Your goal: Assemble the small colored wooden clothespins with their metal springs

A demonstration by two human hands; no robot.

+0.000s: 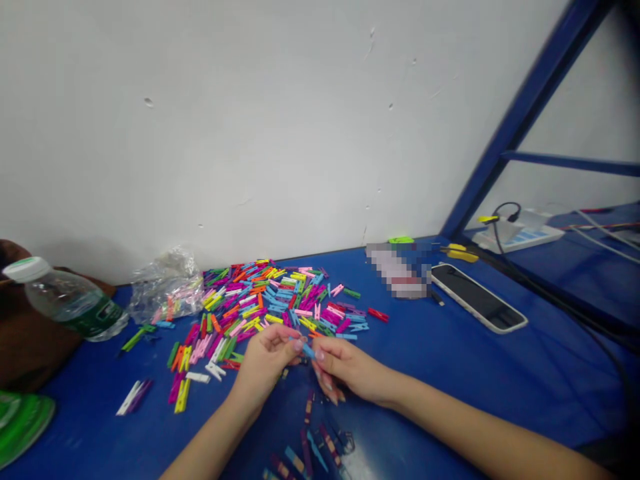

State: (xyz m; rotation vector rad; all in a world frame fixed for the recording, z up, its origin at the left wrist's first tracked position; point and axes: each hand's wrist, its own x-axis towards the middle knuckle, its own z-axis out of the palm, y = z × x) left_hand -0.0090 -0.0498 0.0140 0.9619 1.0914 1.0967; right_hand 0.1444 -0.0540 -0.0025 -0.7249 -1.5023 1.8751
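A small light-blue clothespin (307, 349) sits between my two hands, over the near edge of a big heap of coloured clothespins (270, 300). My left hand (263, 363) pinches it from the left with thumb and forefinger. From the right, the thumb and fingers of my right hand (353, 368) grip the same piece; fingers partly cover it, so whether it is whole cannot be told. Below my hands lie darker clothespin pieces (327, 440), some purple and some blue, with small metal springs (345, 440) beside them.
On the blue table (430, 400), a phone (480, 298) lies at right near cables and a power strip (530, 233). A clear plastic bag (167, 287) and a tilted water bottle (75, 303) are at left. A green object (23, 427) is at the lower left. A white wall (280, 133) stands behind.
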